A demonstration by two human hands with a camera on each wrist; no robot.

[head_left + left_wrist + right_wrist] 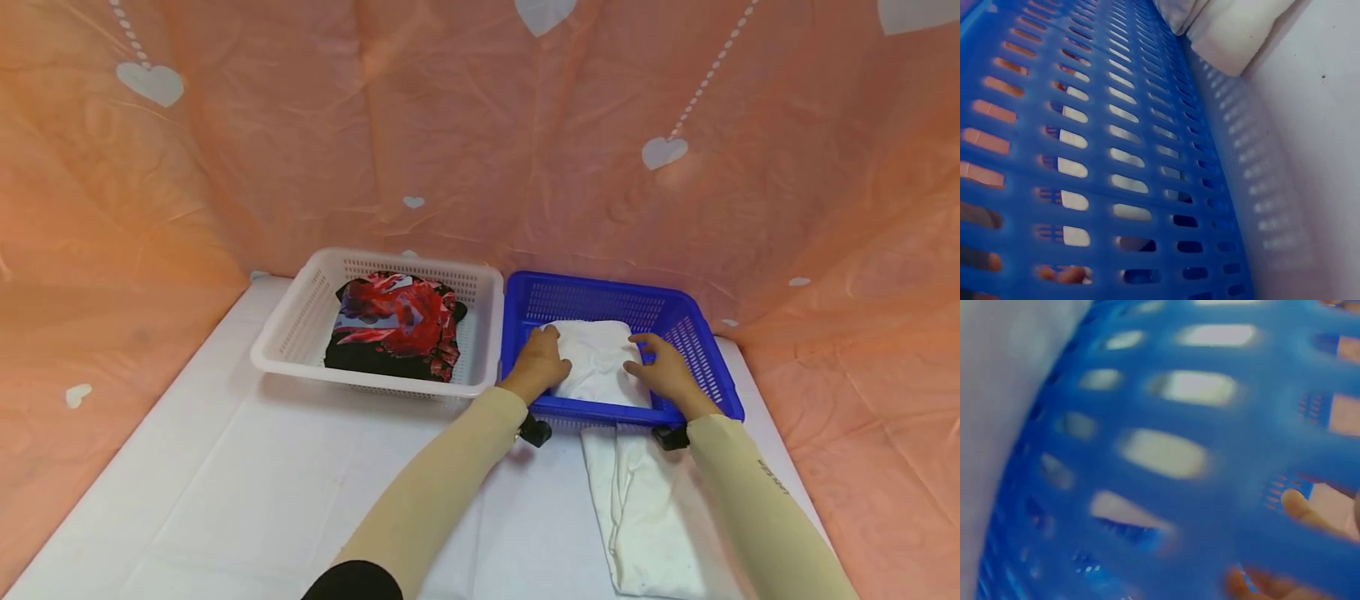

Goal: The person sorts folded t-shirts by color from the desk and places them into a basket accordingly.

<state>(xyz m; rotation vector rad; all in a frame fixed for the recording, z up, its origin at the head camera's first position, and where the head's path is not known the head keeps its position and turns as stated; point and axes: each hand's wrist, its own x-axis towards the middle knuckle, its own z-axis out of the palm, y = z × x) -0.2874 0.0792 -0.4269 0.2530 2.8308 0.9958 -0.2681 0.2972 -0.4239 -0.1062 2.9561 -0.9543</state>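
Note:
A folded white cloth (pixel 596 358) lies in the blue plastic basket (pixel 600 410) in the head view. At the cloth's left edge is my left hand (pixel 536 364), thumb and fingers spread. My right hand (pixel 667 375) is by the opposite edge, its fingers loosely bent and not gripping anything. Whether either hand touches the cloth is hard to tell. Both wrist views look mostly at the slotted basket wall (pixel 1100 187); in the right one, fingertips (pixel 1300 506) show through the slots. Another folded white cloth (pixel 652 517) lies on the table in front of the basket.
Left of the blue basket stands a white basket (pixel 491 333) holding a folded black and red patterned garment (pixel 397 325). A white cover (pixel 225 467) spreads over the table. Orange sheeting with hearts (pixel 465 125) hangs behind and at both sides.

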